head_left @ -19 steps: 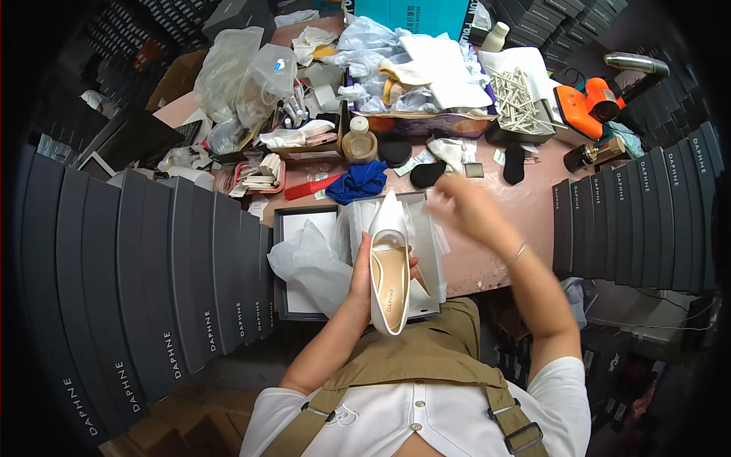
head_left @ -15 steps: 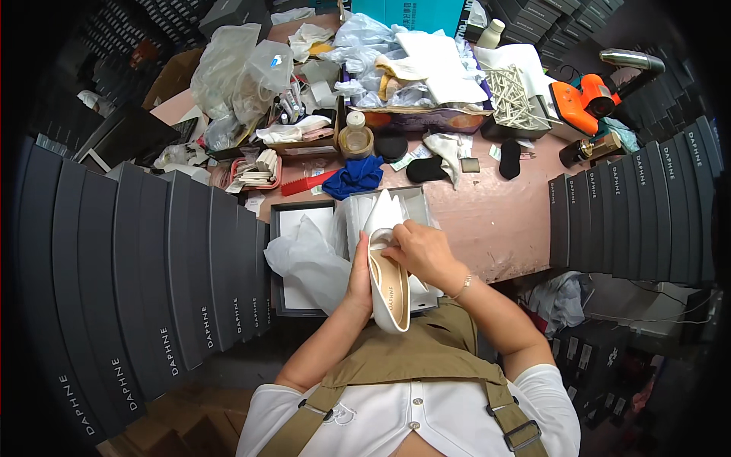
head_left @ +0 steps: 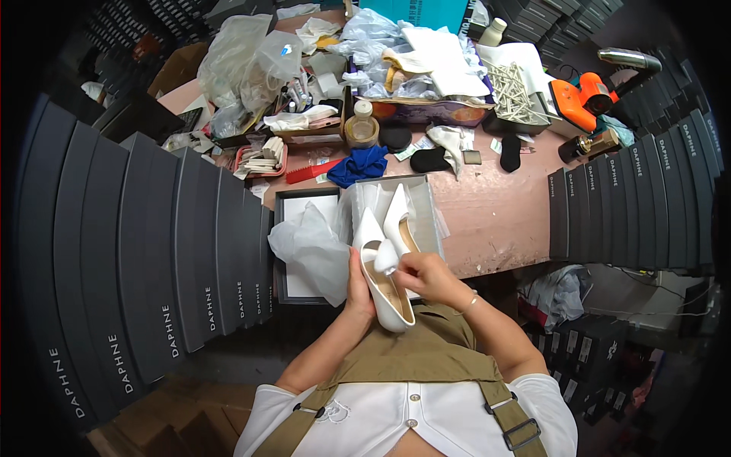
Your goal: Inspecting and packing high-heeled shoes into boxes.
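Observation:
A white pointed-toe pump (head_left: 394, 316) with a beige insole is gripped along its left side by my left hand (head_left: 359, 293), toe pointing away from me. My right hand (head_left: 432, 279) pinches a white rounded wad of stuffing (head_left: 386, 257) above the pump's opening. A second white pump (head_left: 396, 206) lies in the open grey shoebox (head_left: 435, 217) just beyond. White tissue paper (head_left: 308, 240) spills over the box lid (head_left: 295, 291) at the left. The fingertips of my left hand are partly hidden behind the pump.
Dark shoeboxes stand in rows at the left (head_left: 156, 266) and right (head_left: 609, 213). Across the table lie a blue cloth (head_left: 358, 166), a red comb (head_left: 311, 171), a glass bottle (head_left: 362, 129), a box of white sticks (head_left: 514, 95) and an orange tool (head_left: 571, 107).
My right hand has drawn back from inside the pump, and the white wad of stuffing now shows in its fingers. The second pump in the box has come into clearer view.

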{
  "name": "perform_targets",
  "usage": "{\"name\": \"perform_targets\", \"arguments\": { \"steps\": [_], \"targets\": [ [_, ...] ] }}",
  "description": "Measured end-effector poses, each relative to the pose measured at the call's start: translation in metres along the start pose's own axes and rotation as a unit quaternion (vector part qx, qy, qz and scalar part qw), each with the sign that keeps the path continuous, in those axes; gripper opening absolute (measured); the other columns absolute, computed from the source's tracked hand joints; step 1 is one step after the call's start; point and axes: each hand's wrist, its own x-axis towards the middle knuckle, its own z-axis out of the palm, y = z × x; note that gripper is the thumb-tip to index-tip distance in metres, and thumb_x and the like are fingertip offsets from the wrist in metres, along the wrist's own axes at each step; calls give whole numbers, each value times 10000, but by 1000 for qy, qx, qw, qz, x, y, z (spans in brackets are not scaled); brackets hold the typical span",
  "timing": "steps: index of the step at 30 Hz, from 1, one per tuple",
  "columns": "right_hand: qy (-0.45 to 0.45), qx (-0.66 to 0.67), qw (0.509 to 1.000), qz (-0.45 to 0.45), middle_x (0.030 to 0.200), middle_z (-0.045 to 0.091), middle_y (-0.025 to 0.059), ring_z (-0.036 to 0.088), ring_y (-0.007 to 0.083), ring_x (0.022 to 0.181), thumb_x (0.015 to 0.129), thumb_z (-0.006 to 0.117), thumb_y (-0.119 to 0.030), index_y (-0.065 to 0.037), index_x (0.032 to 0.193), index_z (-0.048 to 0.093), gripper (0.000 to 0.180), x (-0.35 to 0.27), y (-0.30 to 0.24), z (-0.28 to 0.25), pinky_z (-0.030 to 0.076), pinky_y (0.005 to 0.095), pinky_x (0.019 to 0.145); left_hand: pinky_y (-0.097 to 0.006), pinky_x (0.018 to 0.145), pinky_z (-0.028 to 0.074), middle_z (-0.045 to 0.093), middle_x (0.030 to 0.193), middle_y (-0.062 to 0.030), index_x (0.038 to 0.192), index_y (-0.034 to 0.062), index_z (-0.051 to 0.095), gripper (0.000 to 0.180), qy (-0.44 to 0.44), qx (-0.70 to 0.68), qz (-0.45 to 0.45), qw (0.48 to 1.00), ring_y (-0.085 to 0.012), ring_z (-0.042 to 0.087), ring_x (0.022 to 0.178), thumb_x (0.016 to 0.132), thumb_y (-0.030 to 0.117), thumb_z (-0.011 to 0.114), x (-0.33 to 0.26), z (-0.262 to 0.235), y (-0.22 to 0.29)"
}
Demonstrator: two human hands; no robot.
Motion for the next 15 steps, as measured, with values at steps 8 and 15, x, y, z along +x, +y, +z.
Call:
{"name": "perform_targets", "arguments": {
  "steps": [8,15],
  "targets": [
    [102,-192,976,31,720,600,111,621,312,647,764,679,-222,-62,803,600,182,32,54,5,481,406,545,-434,833,526,590,1081,-123,1215,48,509,771,15,42,1,999,-260,617,941,874,721,353,-9,3,19],
    [-29,-300,930,-213,754,577,38,621,209,658,801,613,-219,-109,838,561,127,32,15,24,470,341,571,-391,869,506,567,1168,-118,1302,81,449,744,-17,38,-52,998,-236,585,1042,905,694,309,-16,7,-4]
  ]
}}
